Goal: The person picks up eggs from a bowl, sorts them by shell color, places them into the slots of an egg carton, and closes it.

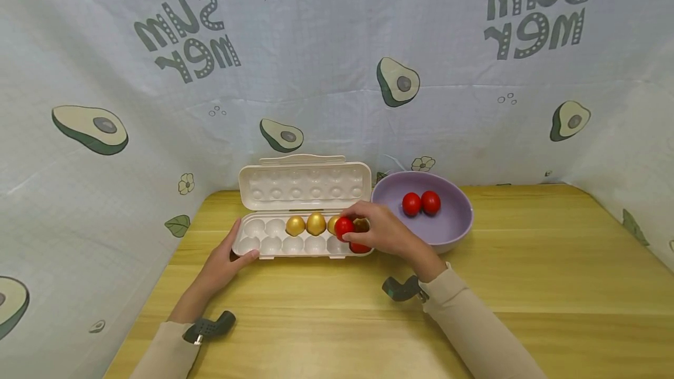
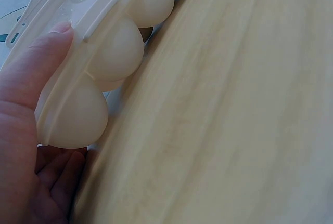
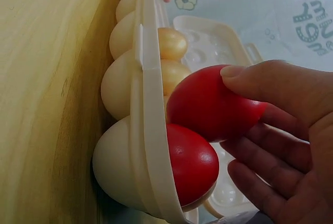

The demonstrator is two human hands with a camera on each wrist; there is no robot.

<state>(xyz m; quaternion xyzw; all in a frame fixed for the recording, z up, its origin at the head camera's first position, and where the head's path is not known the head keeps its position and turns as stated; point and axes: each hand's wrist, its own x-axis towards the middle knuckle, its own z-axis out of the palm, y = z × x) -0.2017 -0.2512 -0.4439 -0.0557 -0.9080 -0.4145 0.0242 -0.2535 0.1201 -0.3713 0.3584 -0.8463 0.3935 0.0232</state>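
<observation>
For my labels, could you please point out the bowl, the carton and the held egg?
Bowl (image 1: 441,227): head view, bare inside.
Carton (image 1: 305,185): head view, lid's inside.
Held egg (image 3: 210,105): right wrist view, visible middle.

So the only word I could make out was "SUmmer", in gray on the white cloth (image 1: 326,34). The head view had it 2 times, and both were mirrored lol. The left print (image 1: 186,37) and the right print (image 1: 542,7) each split it over 2 lines, "SUm" above "mer", slanting up to the right, with pale dots inside some letters. The right wrist view caught some backwards gray lettering (image 3: 315,29) too, a "mer" plus bits of the line above, cut off by the edge.
</observation>
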